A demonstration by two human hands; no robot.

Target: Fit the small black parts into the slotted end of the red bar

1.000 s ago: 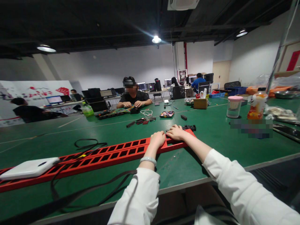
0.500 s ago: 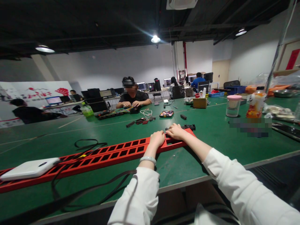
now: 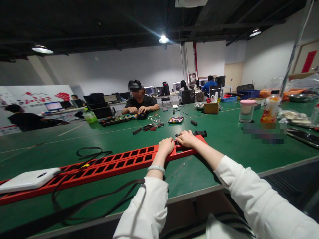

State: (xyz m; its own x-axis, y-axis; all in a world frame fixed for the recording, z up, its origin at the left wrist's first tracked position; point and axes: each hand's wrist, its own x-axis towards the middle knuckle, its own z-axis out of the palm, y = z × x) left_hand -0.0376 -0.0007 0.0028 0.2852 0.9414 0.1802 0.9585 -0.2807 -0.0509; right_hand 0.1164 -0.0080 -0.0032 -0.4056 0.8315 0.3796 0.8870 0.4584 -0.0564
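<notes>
A long red slotted frame (image 3: 124,165) lies across the green table (image 3: 211,172). My left hand (image 3: 166,146) rests on the frame near its right end, fingers curled around something I cannot make out. Just right of it, my right hand (image 3: 186,138) is bent over a black part at the frame's right end; its fingertips are partly hidden. More of a black piece (image 3: 200,133) shows beyond that hand. On the frame's left part sits a white power bank (image 3: 30,179) with a black cable (image 3: 93,152).
Across the table a person (image 3: 141,101) handles black parts with coloured wires. Small black pieces (image 3: 147,128), a patterned box (image 3: 176,119), a pink-lidded cup (image 3: 247,111), a juice bottle (image 3: 270,108) and a green bottle (image 3: 90,116) stand or lie around. A dark strap crosses the near left.
The whole view has shifted slightly, so things appear a little further left and up. Both hands stay at the right end of the red frame, with little other visible change.
</notes>
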